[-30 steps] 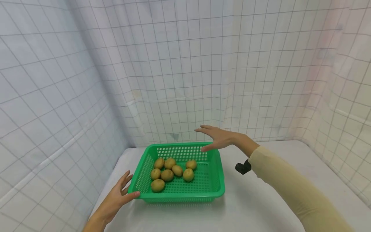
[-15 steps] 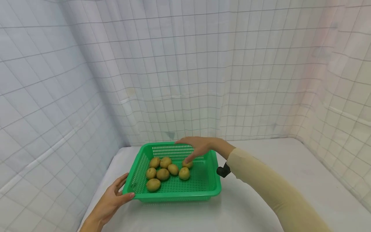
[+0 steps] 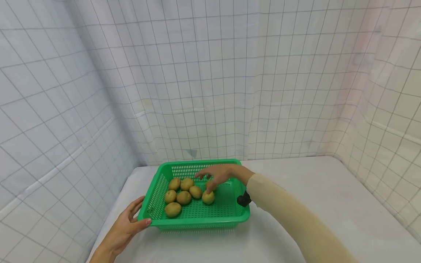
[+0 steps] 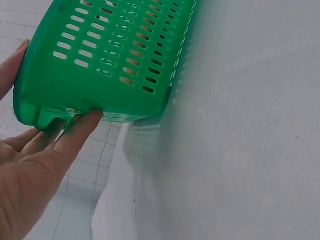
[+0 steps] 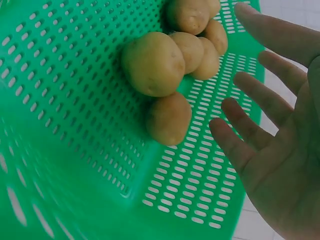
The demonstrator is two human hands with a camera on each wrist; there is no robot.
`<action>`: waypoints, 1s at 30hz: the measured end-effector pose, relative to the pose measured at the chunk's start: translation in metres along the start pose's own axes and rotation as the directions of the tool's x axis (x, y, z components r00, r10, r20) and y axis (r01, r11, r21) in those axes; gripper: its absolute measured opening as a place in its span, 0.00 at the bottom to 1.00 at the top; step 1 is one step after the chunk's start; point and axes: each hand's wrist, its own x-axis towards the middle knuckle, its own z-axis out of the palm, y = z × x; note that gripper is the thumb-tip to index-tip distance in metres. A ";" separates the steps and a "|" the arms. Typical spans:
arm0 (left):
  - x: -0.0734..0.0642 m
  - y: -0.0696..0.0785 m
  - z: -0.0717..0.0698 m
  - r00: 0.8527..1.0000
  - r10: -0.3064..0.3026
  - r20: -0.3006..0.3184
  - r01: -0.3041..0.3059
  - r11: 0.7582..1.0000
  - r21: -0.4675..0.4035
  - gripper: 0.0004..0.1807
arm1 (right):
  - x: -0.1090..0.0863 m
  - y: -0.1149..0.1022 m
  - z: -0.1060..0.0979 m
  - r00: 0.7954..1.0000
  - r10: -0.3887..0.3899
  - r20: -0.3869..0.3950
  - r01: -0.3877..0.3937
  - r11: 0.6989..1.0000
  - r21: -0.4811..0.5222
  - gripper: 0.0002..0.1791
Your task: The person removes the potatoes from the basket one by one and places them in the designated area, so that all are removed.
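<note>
A green slotted plastic basket point(image 3: 194, 221) holds several potatoes point(image 3: 184, 198), mostly toward its left half. My left hand point(image 3: 126, 224) grips the front left corner, thumb on the rim and fingers along the outer side; the left wrist view shows the fingertips against the green wall point(image 4: 75, 95). My right hand point(image 3: 218, 173) hovers inside the basket over two potatoes on the right, partly covering the rear one. Seen from the right wrist, its fingers are spread and apart from the nearest potato point(image 5: 170, 119), with nothing held.
The basket stands on a table with a white cover point(image 3: 312, 182). White cloth walls with a dark grid point(image 3: 210, 91) rise close behind and at both sides. A small black device point(image 3: 244, 200) sits at the right wrist.
My right hand has moved left and down from above the basket's back right corner to over the right-hand potatoes. My left hand has stayed at its corner. The view has shifted slightly.
</note>
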 end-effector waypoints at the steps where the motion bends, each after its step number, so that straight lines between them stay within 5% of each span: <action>1: 0.000 0.000 0.000 1.000 -0.001 0.005 0.001 1.000 -0.004 0.49 | 0.002 0.001 0.002 1.000 -0.001 0.016 0.000 1.000 0.023 0.41; 7: 0.001 -0.003 0.001 0.999 -0.013 0.029 0.014 1.000 -0.028 0.49 | 0.011 0.008 0.015 0.997 0.039 0.064 -0.045 0.995 0.091 0.31; 20: 0.000 -0.004 0.001 1.000 -0.004 0.027 0.006 0.999 -0.048 0.48 | 0.017 0.018 0.030 0.993 0.110 0.046 -0.108 0.994 -0.027 0.26; 30: 0.001 -0.003 -0.002 1.000 -0.028 -0.007 0.028 0.999 -0.046 0.48 | 0.028 0.012 0.034 0.999 0.014 0.050 -0.005 0.984 -0.177 0.24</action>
